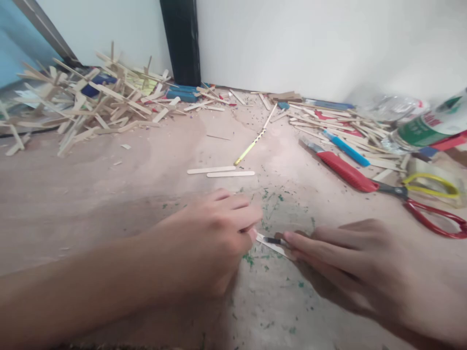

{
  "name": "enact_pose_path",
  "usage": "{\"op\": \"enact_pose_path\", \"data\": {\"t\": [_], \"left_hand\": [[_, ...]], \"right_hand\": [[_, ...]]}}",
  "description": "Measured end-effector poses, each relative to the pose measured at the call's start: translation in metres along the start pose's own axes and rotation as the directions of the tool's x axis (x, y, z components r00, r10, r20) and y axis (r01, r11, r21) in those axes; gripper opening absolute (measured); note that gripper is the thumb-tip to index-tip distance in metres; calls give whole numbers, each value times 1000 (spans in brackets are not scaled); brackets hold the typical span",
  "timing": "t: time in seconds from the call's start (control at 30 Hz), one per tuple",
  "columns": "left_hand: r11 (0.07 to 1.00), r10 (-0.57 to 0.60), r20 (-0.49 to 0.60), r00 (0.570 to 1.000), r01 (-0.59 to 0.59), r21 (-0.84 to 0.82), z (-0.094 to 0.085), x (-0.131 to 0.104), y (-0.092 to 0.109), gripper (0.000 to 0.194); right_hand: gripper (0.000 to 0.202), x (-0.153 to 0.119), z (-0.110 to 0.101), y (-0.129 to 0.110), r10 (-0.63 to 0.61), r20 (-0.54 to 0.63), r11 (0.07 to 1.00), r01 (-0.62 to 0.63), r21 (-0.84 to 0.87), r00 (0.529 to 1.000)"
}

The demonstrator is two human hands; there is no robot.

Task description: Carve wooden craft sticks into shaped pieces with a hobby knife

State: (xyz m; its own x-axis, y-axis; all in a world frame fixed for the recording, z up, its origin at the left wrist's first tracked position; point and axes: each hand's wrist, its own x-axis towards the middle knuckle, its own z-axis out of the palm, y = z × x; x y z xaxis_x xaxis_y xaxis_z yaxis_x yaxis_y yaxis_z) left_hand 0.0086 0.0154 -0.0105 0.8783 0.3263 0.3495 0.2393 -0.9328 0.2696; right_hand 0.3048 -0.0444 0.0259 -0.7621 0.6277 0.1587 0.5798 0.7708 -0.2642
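Note:
My left hand (219,233) is closed, its fingertips pinching the end of a wooden craft stick (276,248) low over the table. A slim craft knife (273,240) with a dark metal tip is gripped in my right hand (350,257). Its tip lies along the stick, just right of my left fingertips; most of its handle is hidden by my fingers. Beyond my left hand, two more craft sticks (230,174) lie side by side. A yellow patterned pencil (251,145) slants away behind them.
Green shavings (272,197) are scattered around my hands. Scissors (399,190), with blades in a red cover, and a blue pen (346,148) lie right, near a plastic bottle (426,127) on its side. A tangled stick pile (105,102) stands back left, by a black post (182,43).

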Motion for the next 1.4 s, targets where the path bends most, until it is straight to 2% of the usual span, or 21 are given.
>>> {"op": "enact_pose_path", "data": {"t": [0.17, 0.3, 0.37, 0.5, 0.6, 0.67, 0.73, 0.83, 0.93, 1.07, 1.17, 1.27, 1.4], "left_hand": [[1000, 6, 30, 1000, -6, 1, -4, 3, 1, 22], [1000, -8, 94, 996, 6, 25, -11, 6, 3, 21], [999, -3, 119, 993, -1, 40, -11, 7, 4, 21], [998, 30, 67, 997, -34, 59, -5, 4, 1, 22], [997, 40, 21, 999, -41, 59, -1, 2, -1, 23], [997, 33, 33, 999, -36, 73, -2, 3, -2, 24], [995, 36, 75, 997, -43, 92, -5, 5, -2, 24], [992, 44, 130, 990, -59, 110, -10, 7, -1, 25], [992, 41, 135, 990, -56, 113, -11, 8, -1, 23], [997, 32, 133, 991, -41, 64, -13, 7, -3, 14], [999, 25, 130, 991, -28, 22, -15, 6, -4, 13], [1000, 19, 144, 989, -21, 13, -15, 7, -5, 14], [999, 29, 108, 994, -34, 42, -10, 6, -3, 14]], "right_hand": [[20, -6, 10, 5, -34, -112, 994, 23, -103, 993], [23, -8, 12, 7, -104, -96, 988, 91, -128, 990], [24, -9, 11, 6, -83, -65, 994, 78, -81, 994], [23, -10, 14, -1, 26, -24, 1000, -26, -1, 999], [20, -9, 19, -5, 99, -84, 992, -92, 86, 992], [21, -6, 21, -5, 125, -88, 983, -111, 150, 988], [25, -4, 19, -3, 105, -107, 986, -90, 138, 989], [31, -4, 15, 3, 5, -85, 1000, -4, 12, 996], [31, -10, 18, 10, -16, -97, 999, 11, -51, 995], [34, -13, 19, 16, 17, -145, 1000, -18, -5, 989], [40, -7, 8, 17, -11, -75, 1000, 9, -27, 997], [38, -4, 1, 17, -38, 11, 999, 39, -30, 999], [39, -10, 15, 18, 32, -92, 996, -25, 81, 995]]}}
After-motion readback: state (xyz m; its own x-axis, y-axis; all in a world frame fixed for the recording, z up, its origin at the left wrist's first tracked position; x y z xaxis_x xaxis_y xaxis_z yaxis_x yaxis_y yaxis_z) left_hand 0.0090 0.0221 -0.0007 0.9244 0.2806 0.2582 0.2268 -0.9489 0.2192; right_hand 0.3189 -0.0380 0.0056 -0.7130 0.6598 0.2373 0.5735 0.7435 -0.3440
